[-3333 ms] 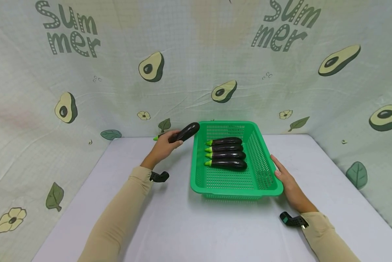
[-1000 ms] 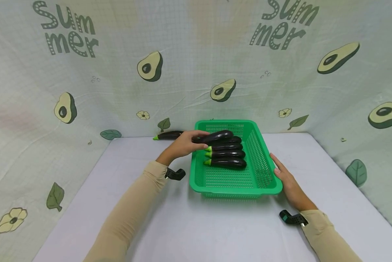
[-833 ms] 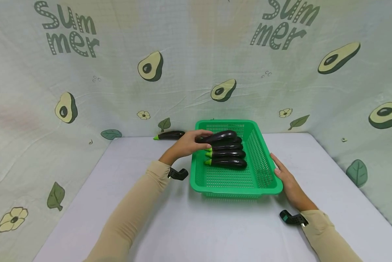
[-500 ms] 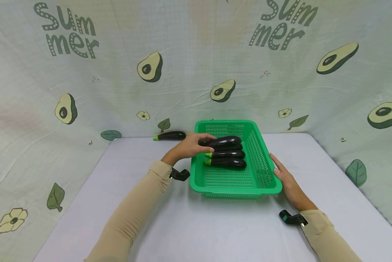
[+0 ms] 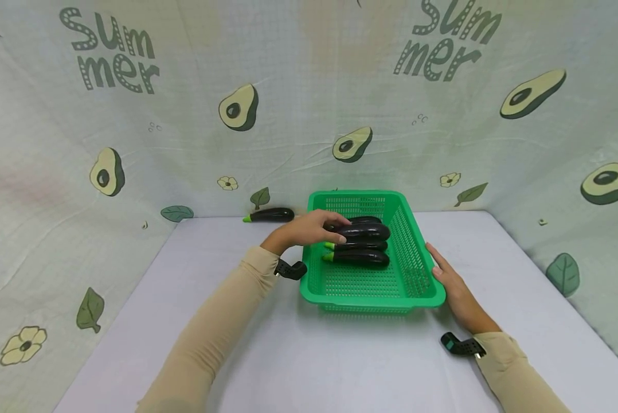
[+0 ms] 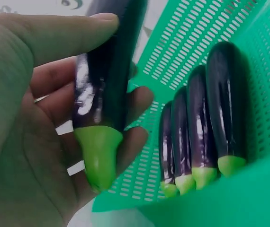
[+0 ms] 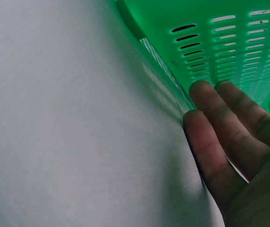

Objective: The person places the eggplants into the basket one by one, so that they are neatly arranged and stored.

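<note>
My left hand (image 5: 314, 228) grips a dark, glossy eggplant (image 6: 107, 80) over the green basket, thumb on one side and fingers curled behind it. Its green stem end points down in the left wrist view. Several more eggplants (image 5: 358, 257) lie side by side in the basket (image 5: 373, 300), stems to the left in the head view; the held one overlaps some of them there. At the basket's right side is my right hand (image 5: 456, 292). Its fingers lie fairly straight against the slotted outer wall, under the rim, as the right wrist view shows.
One more eggplant (image 5: 272, 215) lies on the white table (image 5: 288, 367) near its back edge, left of the basket. Behind the table hangs a cloth (image 5: 288, 160) printed with avocados. Each wrist wears a black device (image 5: 462, 345).
My left hand has carried the eggplant from left of the basket rightward over it, then lower and nearer the front. The eggplant at the back left is now uncovered. My right hand stays in place.
</note>
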Available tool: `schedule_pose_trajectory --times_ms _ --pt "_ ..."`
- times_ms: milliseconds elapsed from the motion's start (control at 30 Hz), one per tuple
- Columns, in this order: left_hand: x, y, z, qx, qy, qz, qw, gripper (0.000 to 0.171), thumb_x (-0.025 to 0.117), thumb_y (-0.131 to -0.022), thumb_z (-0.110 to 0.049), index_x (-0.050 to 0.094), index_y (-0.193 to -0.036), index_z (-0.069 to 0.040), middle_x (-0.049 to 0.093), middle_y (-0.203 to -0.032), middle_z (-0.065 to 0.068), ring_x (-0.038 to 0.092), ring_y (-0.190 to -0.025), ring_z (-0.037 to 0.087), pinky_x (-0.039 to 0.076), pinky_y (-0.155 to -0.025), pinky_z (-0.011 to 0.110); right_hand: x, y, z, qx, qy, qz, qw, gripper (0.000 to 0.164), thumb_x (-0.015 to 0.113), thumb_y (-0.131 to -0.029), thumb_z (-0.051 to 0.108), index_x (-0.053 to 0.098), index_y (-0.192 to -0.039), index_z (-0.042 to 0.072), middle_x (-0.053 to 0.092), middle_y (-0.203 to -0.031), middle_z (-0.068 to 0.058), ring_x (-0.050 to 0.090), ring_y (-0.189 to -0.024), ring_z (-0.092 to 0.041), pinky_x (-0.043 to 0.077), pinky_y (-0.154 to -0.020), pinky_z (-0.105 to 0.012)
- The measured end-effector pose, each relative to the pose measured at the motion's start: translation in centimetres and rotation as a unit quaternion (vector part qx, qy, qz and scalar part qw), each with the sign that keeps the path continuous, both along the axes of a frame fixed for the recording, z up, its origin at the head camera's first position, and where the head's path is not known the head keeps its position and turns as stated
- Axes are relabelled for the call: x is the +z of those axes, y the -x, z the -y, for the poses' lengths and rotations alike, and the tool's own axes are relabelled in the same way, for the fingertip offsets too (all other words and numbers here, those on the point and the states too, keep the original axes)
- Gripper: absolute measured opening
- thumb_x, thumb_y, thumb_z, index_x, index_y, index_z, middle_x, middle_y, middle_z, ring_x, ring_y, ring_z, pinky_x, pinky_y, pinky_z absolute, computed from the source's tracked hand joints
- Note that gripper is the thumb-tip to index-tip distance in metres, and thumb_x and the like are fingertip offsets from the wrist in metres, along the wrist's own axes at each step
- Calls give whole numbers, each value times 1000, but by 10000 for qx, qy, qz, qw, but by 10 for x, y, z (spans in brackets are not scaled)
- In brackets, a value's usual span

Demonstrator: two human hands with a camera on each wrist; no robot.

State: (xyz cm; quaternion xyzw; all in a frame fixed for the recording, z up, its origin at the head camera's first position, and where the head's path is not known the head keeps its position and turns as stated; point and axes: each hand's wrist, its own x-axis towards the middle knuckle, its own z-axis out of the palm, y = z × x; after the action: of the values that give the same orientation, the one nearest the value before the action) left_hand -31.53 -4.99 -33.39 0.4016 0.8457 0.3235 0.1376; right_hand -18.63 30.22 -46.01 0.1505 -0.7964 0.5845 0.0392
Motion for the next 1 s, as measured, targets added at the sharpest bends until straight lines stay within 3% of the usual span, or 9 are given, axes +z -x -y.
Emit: schedule_pose_trajectory --times_ms 367,700,1000 --pt "-2 1 -17 -161 406 398 9983 47 71 -96 -32 60 -138 -14 59 -137 -1 52 -127 13 43 -104 32 0 -1 0 -1 -6 61 10000 55 30 -110 33 13 -163 29 3 -168 -6 -3 -151 -33 -2 -111 -68" --pt "-19 -5 -35 -414 634 865 9934 42 70 -96 -21 60 -134 -7 70 -95 1 66 -85 16 54 -77 32 -2 -1 0 37 33 -2 10000 56 30 -111 32 12 -163 24 4 -168 -6 -2 -151 -32 -2 -112 -66" --pt "-23 -10 -45 -397 962 785 9915 39 71 -96 -22 61 -131 -8 66 -105 2 68 -85 16 54 -75 28 -2 0 -2 -13 -12 -42 10000 54 29 -111 31 15 -163 28 5 -168 -5 1 -151 -30 0 -112 -65"
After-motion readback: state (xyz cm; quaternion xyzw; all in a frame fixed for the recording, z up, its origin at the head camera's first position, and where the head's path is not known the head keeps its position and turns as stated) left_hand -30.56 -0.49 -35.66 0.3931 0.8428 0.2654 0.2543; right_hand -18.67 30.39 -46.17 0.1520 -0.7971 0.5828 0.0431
